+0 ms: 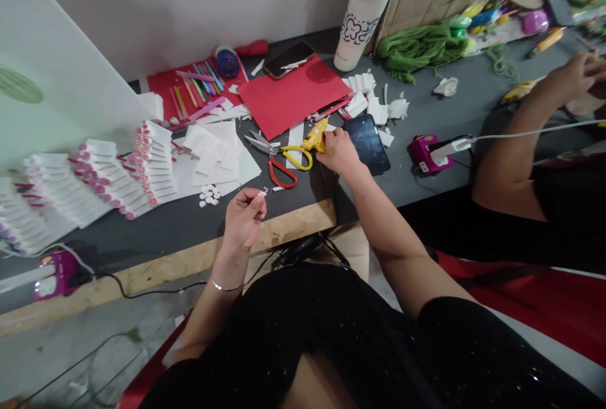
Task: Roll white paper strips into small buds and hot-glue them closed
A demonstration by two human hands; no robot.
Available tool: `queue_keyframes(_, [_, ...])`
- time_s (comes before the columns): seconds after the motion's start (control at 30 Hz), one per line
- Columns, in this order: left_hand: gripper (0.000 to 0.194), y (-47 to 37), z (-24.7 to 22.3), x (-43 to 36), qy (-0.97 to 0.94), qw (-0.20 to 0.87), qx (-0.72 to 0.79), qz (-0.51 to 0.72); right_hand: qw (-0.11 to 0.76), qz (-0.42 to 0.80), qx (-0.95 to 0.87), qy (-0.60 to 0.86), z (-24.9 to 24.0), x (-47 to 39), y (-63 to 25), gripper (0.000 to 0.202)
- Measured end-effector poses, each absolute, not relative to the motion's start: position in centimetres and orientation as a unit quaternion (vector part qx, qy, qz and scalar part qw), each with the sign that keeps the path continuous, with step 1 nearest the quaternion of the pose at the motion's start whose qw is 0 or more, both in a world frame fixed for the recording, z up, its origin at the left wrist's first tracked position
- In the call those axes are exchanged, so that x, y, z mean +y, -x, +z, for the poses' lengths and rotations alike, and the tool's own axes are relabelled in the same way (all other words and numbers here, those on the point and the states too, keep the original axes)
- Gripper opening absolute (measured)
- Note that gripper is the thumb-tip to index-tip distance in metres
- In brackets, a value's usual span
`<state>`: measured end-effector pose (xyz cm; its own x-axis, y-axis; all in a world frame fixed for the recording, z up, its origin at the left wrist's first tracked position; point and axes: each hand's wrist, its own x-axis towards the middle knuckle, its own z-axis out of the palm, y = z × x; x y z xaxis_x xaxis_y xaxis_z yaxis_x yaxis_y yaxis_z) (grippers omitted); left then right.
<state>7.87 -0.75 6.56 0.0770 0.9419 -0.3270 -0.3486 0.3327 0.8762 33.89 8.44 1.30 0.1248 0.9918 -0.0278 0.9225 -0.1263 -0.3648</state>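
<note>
My left hand (pixel 245 216) is closed near the table's front edge, its thumb and forefinger pinching a small white piece (pixel 262 194). My right hand (pixel 339 151) has its fingers wrapped on a yellow glue gun (pixel 315 136). Left of the glue gun lie scissors with one yellow and one red handle (pixel 283 172), their blades pointing to the upper left. White paper pieces (pixel 208 147) are spread on a sheet to the left. Several small white discs (pixel 209 195) sit just below that sheet. A dark phone (pixel 367 142) lies beside my right hand.
Rows of white strips with pink tips (pixel 154 163) cover the left side. Behind are red paper (pixel 293 94), markers (pixel 194 90), another phone (pixel 290 59) and a white tumbler (pixel 362 21). Purple power adapters (pixel 430 154) with cables and another person's arm (pixel 514 131) are on the right.
</note>
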Motion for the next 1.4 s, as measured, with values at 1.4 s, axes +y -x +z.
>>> queue_keyframes(1.4, [0.039,-12.0,9.7,0.3,-0.358,0.659,0.418,0.514,0.489,0.411,-0.621,0.454,7.0,-5.8,-29.9,0.053])
